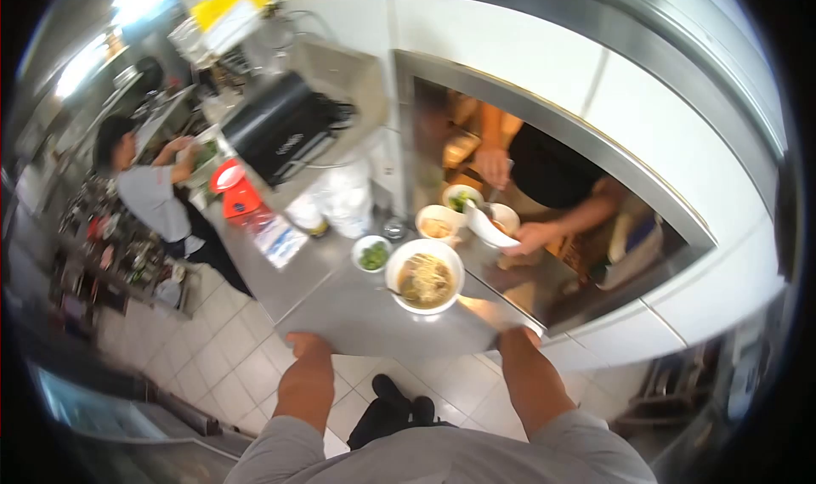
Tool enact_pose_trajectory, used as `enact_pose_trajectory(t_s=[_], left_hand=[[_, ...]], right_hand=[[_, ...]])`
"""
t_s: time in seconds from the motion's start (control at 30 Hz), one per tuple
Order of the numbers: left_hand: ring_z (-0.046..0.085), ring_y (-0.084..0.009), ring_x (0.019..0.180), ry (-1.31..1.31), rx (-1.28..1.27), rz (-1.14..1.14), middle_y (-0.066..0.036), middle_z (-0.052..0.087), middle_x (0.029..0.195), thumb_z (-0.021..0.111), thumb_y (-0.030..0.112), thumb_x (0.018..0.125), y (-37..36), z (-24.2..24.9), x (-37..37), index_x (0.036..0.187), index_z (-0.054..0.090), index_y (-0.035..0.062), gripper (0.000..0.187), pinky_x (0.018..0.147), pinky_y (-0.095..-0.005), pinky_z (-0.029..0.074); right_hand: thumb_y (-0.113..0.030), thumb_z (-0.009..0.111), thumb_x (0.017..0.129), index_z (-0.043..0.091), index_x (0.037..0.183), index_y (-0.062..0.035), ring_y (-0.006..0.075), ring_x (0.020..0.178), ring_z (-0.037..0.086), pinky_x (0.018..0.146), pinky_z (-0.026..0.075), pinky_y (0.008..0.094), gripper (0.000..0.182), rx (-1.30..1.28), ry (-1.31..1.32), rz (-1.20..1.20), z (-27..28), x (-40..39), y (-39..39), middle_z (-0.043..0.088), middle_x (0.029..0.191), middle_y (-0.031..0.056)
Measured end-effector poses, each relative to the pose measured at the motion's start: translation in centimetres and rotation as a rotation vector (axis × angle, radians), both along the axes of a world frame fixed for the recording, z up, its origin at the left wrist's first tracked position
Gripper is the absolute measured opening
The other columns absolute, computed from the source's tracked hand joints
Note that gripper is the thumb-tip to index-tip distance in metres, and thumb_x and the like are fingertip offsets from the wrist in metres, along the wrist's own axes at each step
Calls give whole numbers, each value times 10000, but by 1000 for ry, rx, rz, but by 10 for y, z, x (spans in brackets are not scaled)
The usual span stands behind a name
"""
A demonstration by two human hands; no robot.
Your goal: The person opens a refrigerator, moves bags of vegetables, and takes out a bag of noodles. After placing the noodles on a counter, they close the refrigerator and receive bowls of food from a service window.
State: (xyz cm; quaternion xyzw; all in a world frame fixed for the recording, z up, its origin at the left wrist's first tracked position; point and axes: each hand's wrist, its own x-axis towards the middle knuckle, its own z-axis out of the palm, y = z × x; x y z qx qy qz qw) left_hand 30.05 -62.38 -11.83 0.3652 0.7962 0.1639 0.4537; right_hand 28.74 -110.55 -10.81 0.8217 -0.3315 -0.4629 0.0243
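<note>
Resting at the bench (pixel 382 335) edge, your left hand (pixel 309 343) and right hand (pixel 518 338) flank the already filled bowl (pixel 425 277); whether their fingers are open or closed, I cannot tell.

A black appliance (pixel 276 127) with pale lettering sits at the far left end of the worktop (pixel 340 314), tilted in this view. Near it are a red-orange device (pixel 240 197) with a round, pale top, a printed packet (pixel 280 240) and crumpled clear plastic bags (pixel 347 199). A yellow-and-white sheet (pixel 228 4) shows above, blurred. At left, a co-worker (pixel 157 195) in a dark cap and grey shirt faces crowded shelving (pixel 140 101). Pale tiles cover the floor (pixel 212 339); a metal frame (pixel 565 125) edges the wall opening.
</note>
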Motion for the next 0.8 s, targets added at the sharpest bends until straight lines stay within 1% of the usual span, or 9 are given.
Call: enact_pose_trajectory(t_s=[0.03,0.13,0.17,0.23,0.27,0.33,0.47,0.6,0.8], left_hand=[[591,-383,1140,-56,-20,-16,-194,618,1287,309,657,903,0,-6,1,1272,601,-19,823,995,-511,439],[586,-356,1143,-140,-43,-24,-164,620,1290,311,650,899,-9,15,-5,1277,601,-11,814,983,-509,447],[586,-356,1143,-136,-48,-45,-164,620,1290,311,650,899,-7,12,-5,1277,601,-11,814,983,-509,447],[592,-337,1122,-212,-52,-1,-156,622,1282,319,649,892,-4,5,-7,1268,606,-4,806,975,-504,453],[592,-337,1122,-209,-55,-15,-156,622,1282,319,649,892,-6,5,-6,1268,606,-4,806,975,-504,453],[596,-331,1111,-197,-47,19,-153,624,1275,317,647,891,-7,5,-3,1259,605,-8,805,971,-493,457],[602,-322,1094,-183,-36,72,-148,628,1263,314,644,889,-5,2,2,1246,604,-13,803,965,-475,464],[592,-326,1120,-133,-30,29,-160,601,1308,312,626,897,-3,-3,-2,1283,567,-32,805,972,-469,463],[576,-343,1156,-226,-27,-38,-175,570,1350,316,616,894,-15,15,-4,1324,528,-51,821,1009,-480,448]], right_hand=[[-489,480,960,629,1305,-137,161,1264,564,1037,434,387,515,-39,-50,-82,30,2,14,585,1389,96],[-479,470,952,643,1268,-118,178,1228,581,1033,435,388,511,-113,-149,-453,5,6,10,607,1345,105],[-475,466,949,648,1256,-111,184,1216,587,1032,436,388,510,-133,-211,-693,-10,3,4,614,1330,108],[-469,460,943,658,1232,-98,195,1192,599,1030,437,389,510,-201,-475,-1475,-38,5,-8,629,1300,114],[-465,456,941,663,1220,-92,201,1180,604,1029,437,389,510,-263,-576,-1772,-46,6,-10,636,1286,117],[-459,450,935,672,1196,-79,213,1156,616,1026,438,390,512,-337,-674,-2065,-51,11,-9,651,1256,123],[-445,437,924,692,1147,-52,236,1108,639,1021,439,392,519,-468,-809,-2368,-50,18,-11,681,1197,135],[-432,423,913,711,1099,-26,259,1060,662,1016,441,393,531,-568,-842,-2538,-48,23,-16,710,1138,147],[-422,419,916,723,1055,-20,264,1026,671,985,461,387,523,-506,-751,-2319,-116,29,-33,722,1093,147]])
